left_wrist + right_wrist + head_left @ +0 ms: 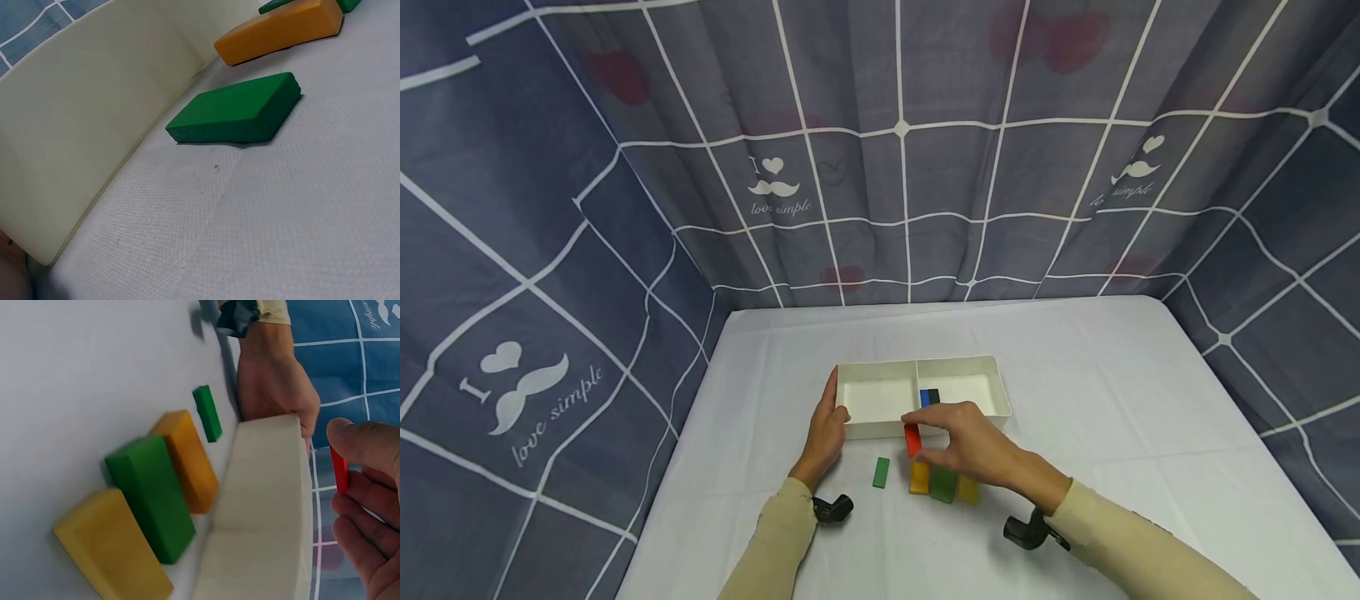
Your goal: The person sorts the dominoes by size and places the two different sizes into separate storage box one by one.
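Note:
My left hand [826, 433] grips the left end of a white two-compartment box [876, 431], thumb near the front corner and fingers along the outer side. In my right hand [973, 442], thumb and fingertips pinch a thin red block [913, 440], raised near the box's front wall. The right wrist view shows this red block [339, 470] between thumb and fingers. Inside the right compartment, against the divider, are a blue block [925, 398] and a black block [934, 396], partly hidden by the right hand.
In front of the box lie a small green block [881, 472], an orange block [919, 477], a larger green block [943, 484] and a yellow block [968, 490]. A white cloth [1075, 375] covers the table. Dark checked curtains [865, 183] surround it at the back and sides.

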The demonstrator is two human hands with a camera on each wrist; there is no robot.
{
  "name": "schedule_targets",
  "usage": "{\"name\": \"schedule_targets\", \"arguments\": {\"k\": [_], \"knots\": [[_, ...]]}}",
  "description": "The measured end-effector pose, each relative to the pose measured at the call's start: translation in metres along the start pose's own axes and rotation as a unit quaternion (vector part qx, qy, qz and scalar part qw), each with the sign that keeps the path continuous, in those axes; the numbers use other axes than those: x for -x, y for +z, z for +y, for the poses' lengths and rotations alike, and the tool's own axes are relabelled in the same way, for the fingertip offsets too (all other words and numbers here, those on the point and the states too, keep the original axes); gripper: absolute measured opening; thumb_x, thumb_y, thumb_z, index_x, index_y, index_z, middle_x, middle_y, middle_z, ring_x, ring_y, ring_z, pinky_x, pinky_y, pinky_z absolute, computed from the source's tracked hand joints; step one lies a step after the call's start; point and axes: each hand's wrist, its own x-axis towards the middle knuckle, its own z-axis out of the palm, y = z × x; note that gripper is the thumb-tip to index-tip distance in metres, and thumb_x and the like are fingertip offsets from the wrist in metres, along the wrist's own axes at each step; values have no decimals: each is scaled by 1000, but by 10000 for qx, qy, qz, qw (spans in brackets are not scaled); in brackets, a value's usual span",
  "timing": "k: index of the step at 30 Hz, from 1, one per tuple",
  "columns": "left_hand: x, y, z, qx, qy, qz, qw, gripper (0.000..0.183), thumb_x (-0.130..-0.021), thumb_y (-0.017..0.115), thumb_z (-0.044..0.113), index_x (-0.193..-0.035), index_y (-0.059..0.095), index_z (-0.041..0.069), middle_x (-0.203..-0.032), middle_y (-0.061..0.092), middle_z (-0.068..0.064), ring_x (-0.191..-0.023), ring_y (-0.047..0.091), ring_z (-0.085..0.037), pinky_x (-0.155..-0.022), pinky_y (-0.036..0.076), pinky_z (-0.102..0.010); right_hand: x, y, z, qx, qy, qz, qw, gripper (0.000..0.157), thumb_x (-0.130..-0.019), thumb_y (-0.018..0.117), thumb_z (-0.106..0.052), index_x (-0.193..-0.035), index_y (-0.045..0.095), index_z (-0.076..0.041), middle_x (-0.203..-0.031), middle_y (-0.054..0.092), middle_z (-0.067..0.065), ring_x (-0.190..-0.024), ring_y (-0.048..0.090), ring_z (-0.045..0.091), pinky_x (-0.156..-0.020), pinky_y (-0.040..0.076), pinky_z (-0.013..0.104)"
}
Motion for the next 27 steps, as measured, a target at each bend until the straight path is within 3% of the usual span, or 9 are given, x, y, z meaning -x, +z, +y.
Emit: {"name": "schedule_targets", "arguments": {"k": [13,27], "knots": [[-1,-1,3,-28,-3,-85,10000,89,-94,33,-4,-178,7,11,-185,14,-10,-171,11,-36,-136,11,-61,-4,-26,12,204,27,239,9995,52,-88,93,-14,-137,77,-11,-129,81,-2,-119,77,16,-101,64,38],[-1,0,0,-26,-42,-71,10000,90,-94,34,-5,-178,7,10,-185,14,-10,-171,9,-36,-137,9,-60,-10,-43,38,354,657,332,9967,53,-86,95,-18,-136,78,-12,-129,81,-1,-126,75,23,-106,61,46]]}}
